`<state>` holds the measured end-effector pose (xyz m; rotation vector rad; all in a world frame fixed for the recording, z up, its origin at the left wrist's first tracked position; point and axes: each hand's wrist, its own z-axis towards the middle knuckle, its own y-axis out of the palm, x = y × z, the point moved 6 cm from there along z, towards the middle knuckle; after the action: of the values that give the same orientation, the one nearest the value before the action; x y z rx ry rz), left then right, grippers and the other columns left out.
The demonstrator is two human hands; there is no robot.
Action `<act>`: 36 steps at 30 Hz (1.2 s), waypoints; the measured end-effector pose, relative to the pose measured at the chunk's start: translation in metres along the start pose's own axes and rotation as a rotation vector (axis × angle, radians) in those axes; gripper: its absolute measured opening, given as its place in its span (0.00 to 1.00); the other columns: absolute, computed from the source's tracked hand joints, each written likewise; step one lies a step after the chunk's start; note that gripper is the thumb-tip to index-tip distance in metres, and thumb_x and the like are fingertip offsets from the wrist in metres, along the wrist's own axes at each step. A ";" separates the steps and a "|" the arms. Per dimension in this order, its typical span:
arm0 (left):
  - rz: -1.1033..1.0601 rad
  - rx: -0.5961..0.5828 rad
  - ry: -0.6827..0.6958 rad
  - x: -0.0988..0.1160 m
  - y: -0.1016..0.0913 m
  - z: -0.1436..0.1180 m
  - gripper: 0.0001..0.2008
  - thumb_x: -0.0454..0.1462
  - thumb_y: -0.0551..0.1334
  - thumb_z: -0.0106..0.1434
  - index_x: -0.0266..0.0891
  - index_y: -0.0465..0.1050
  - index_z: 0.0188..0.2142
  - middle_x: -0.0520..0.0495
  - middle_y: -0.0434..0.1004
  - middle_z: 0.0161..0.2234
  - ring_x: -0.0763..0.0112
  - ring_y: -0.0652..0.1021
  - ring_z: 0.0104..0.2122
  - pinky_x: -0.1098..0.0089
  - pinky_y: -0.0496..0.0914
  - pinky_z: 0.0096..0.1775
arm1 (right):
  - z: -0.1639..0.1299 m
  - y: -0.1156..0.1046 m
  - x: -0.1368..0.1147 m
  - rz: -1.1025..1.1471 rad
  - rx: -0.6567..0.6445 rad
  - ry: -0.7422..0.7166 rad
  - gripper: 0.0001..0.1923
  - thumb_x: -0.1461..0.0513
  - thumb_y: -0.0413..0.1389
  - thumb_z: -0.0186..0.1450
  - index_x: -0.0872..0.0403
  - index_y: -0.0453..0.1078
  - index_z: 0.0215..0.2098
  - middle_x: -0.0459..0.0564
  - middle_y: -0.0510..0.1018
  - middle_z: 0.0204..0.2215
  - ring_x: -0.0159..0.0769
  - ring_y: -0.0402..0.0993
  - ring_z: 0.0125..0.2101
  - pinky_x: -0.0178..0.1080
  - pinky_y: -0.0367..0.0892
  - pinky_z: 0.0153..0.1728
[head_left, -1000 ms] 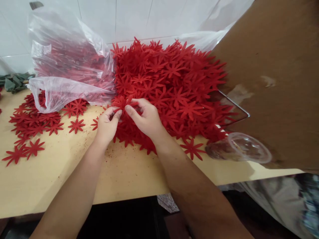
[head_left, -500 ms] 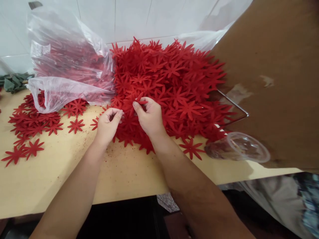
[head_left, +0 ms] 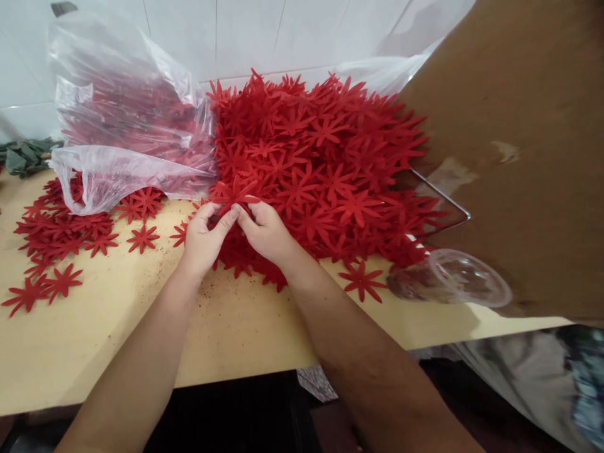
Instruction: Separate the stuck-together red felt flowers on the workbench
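White tiles back our pale wooden table (head_left: pixel 117 340), where a big pile of red flower cutouts (head_left: pixel 325 157) lies beside a clear plastic bag (head_left: pixel 127 126) at far left. At the pile's near edge, our left hand (head_left: pixel 204 236) and right hand (head_left: pixel 264 229) together pinch one red flower (head_left: pixel 234 192). Loose flowers (head_left: pixel 61 239) lie scattered at left, and a clear cup (head_left: pixel 453 280) lies on its side at right.

Right hand (head_left: pixel 265 229) pulled back from the red flower pile (head_left: pixel 321 163) toward the table's near edge, now thumb-to-thumb with left hand (head_left: pixel 204 236). Half a second ago the hands were apart; now both pinch one red flower cutout (head_left: pixel 234 193), lifted at the pile's near-left edge.
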<state>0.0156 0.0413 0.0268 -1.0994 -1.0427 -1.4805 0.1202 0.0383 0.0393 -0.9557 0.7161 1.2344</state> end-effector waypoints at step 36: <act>-0.025 0.228 -0.047 -0.004 -0.021 0.003 0.06 0.39 0.59 0.55 0.39 0.66 0.28 0.55 0.66 0.22 0.81 0.67 0.21 0.76 0.63 0.27 | 0.001 -0.051 0.007 -0.200 0.366 0.078 0.27 0.45 0.41 0.61 0.53 0.59 0.15 0.43 0.58 0.13 0.28 0.59 0.18 0.34 0.56 0.22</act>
<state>-0.0045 0.0481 0.0213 -0.9657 -1.2296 -1.3234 0.1719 0.0400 0.0440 -0.7533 0.8512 0.8576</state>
